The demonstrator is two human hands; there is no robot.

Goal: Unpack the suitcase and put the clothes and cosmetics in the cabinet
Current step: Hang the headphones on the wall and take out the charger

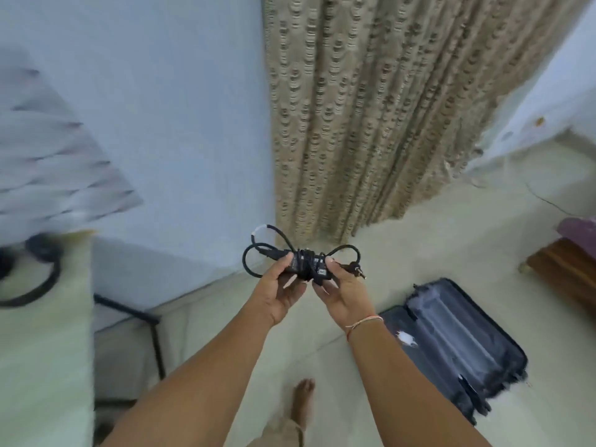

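Both hands' grip holds black coiled charger (pixel 306 264).

A room in a home is indicated, most likely a bedroom. Pale blue painted walls (pixel 180 124) are seen, meeting at a corner partly covered by a long beige patterned curtain (pixel 371 117) that reaches the floor (pixel 435 227), which is light and smooth. An open suitcase (pixel 458 343) is laid flat on that floor. At the right edge a wooden furniture corner (pixel 571 269) is seen, with purple fabric (pixel 580 229) on it. At the left a pale tabletop (pixel 42 350) on a black metal frame (pixel 154 337) is noted. A bare foot (pixel 301 401) is placed on the floor, consistent with a domestic setting.
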